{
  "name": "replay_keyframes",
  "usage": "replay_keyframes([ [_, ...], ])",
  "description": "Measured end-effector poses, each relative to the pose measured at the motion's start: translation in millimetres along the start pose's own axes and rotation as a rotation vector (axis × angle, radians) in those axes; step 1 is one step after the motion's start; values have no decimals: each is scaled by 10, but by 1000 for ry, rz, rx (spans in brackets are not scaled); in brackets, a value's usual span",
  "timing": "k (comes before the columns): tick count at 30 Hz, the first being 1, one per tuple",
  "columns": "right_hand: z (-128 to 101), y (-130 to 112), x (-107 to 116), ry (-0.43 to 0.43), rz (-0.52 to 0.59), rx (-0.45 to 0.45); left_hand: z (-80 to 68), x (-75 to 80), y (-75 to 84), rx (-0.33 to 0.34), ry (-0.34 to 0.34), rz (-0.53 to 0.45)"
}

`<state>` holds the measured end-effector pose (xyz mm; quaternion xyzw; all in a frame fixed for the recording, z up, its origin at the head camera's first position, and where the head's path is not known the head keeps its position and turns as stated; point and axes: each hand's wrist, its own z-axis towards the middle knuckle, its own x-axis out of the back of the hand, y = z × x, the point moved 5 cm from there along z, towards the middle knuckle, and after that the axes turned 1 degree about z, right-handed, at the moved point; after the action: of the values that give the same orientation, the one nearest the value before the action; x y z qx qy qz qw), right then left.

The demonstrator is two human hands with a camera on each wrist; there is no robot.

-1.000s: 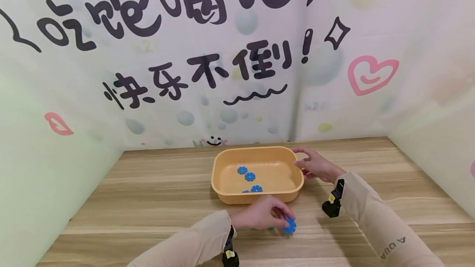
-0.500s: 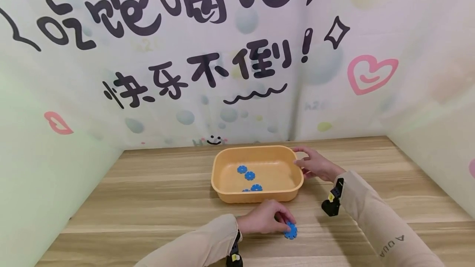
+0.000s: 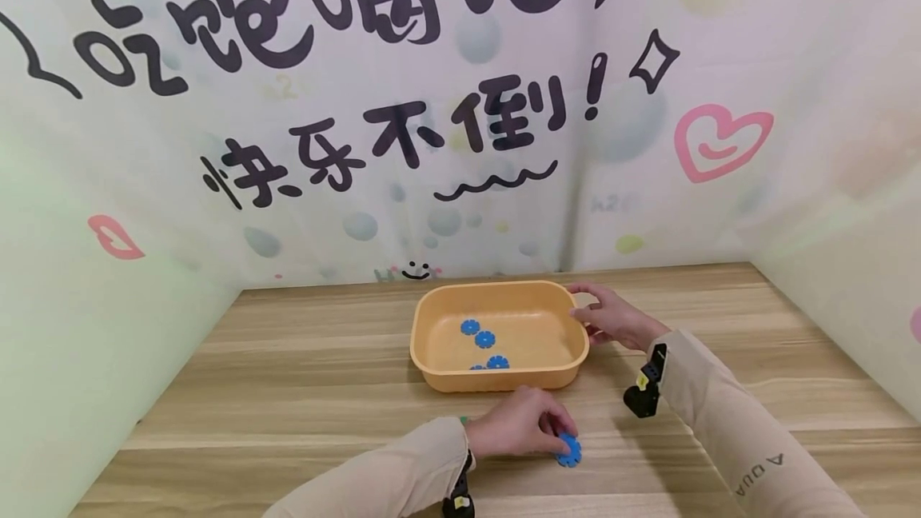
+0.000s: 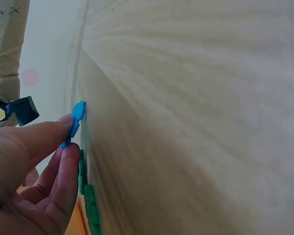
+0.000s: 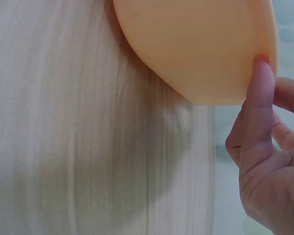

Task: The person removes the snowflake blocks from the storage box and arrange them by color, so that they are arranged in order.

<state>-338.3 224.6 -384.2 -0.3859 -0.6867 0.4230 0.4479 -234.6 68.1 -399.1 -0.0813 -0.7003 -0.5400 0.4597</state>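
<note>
Left hand [image 3: 516,425] pinches a blue disc [image 3: 568,450] flat on the table [image 3: 288,390], in front of the tray [image 3: 496,380]. The grip is at the edge only, so it could slip. Green discs [image 4: 88,196] beside the fingers could get nudged. Right hand [image 3: 612,318] holds the tray's rim, thumb on the wall; letting go lets the tray slide.

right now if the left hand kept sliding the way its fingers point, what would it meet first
The left hand points right along the table, fingertips already on the blue disc. Past that, bare wood; the right sleeve lies further on, though depth is unclear.
</note>
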Motion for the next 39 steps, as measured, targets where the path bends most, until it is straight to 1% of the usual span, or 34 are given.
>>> replay_keyframes([
  [11, -3, -21, -5, 1, -6, 10, 5, -18, -11, -29, -1, 66],
  [19, 7, -13, -6, -4, 1, 3, 0, -16, -14, -45, -4, 92],
  [25, 11, -15, -13, -6, -5, 4, -7, 4, -20, -55, 8, 114],
  [29, 10, -16, -19, -9, -11, 4, -23, 62, 18, -78, 1, 105],
  [34, 8, -10, -9, -12, -8, 7, -61, 174, 170, -175, -35, 158],
  [36, 8, -4, -4, -12, -3, 6, -81, 229, 231, -204, -48, 172],
  [38, 9, 2, -1, -13, 2, 5, -96, 301, 274, -215, -49, 168],
  [39, 10, 6, 0, -12, 3, 4, -99, 342, 288, -214, -39, 158],
])
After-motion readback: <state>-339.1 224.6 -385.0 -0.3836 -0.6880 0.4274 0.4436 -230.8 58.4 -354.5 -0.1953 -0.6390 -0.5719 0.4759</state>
